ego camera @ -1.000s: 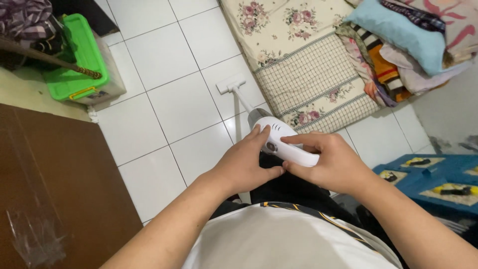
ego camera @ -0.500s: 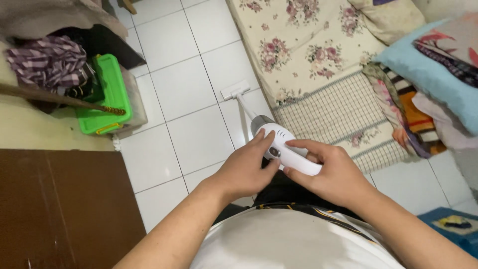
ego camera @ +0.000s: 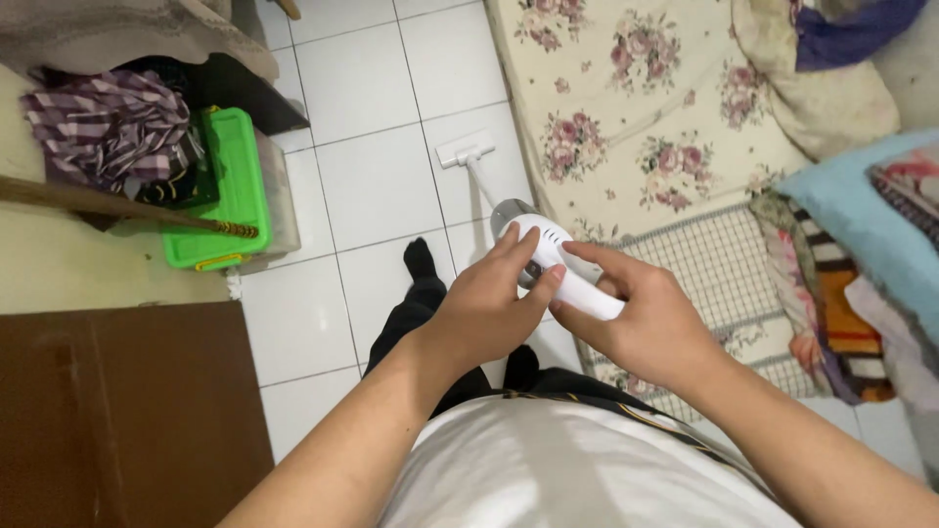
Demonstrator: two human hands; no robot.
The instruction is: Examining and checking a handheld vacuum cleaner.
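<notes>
**Both hands on a white stick vacuum above the tiled floor**

Nearest the camera is the person's white shirt, with both bare forearms reaching forward from it. The left hand (ego camera: pixel 486 311) lies over the near side of the white vacuum cleaner (ego camera: pixel 558 264), fingers spread across its body and thumb pressed against the handle; its grip is closed on the machine. The right hand (ego camera: pixel 636 318) wraps the handle from the other side, index finger stretched along the top, its grip likewise closed around the vacuum cleaner. The two thumbs nearly meet under the handle.

Below the hands a dark trouser leg and black-socked foot (ego camera: pixel 420 258) rest on the white tiled floor (ego camera: pixel 377 186). The vacuum's thin tube slants away from the body to a small floor nozzle (ego camera: pixel 465 150) lying flat on the tiles, just beside the edge of the floral mattress (ego camera: pixel 636 98).

To the left, a brown table (ego camera: pixel 127 411) sits near; farther off stands a green-lidded box (ego camera: pixel 220 191) with a plaid cloth (ego camera: pixel 103 122) beside it. Folded fabrics (ego camera: pixel 841 254) are piled on the right.
</notes>
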